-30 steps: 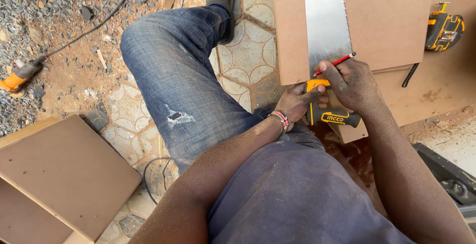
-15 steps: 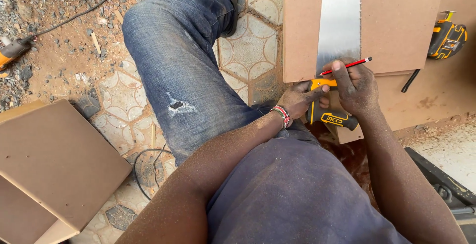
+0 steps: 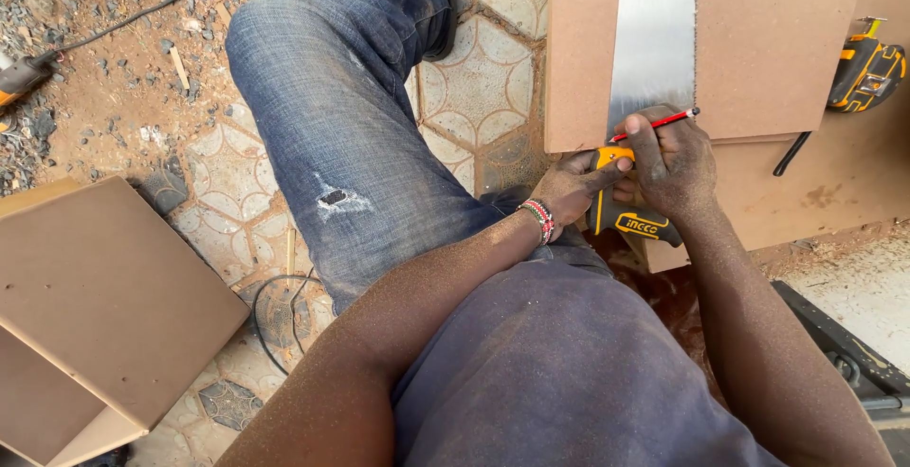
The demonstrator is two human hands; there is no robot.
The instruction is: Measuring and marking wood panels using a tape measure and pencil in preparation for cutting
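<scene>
Red and thin, the pencil is pinched in the right hand, its tip at the edge of the shiny saw lying flat on the brown board. The left hand grips the saw's orange and black handle. A yellow tape measure sits near the board's right side.

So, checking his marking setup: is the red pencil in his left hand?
No, the right hand holds the red pencil; the left hand steadies the saw handle.

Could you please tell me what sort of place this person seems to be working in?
Probably an outdoor, makeshift carpentry spot: brown fibreboard panels with a handsaw laid across, a tape measure beside them, and patterned paving meeting gravel and dirt.
</scene>
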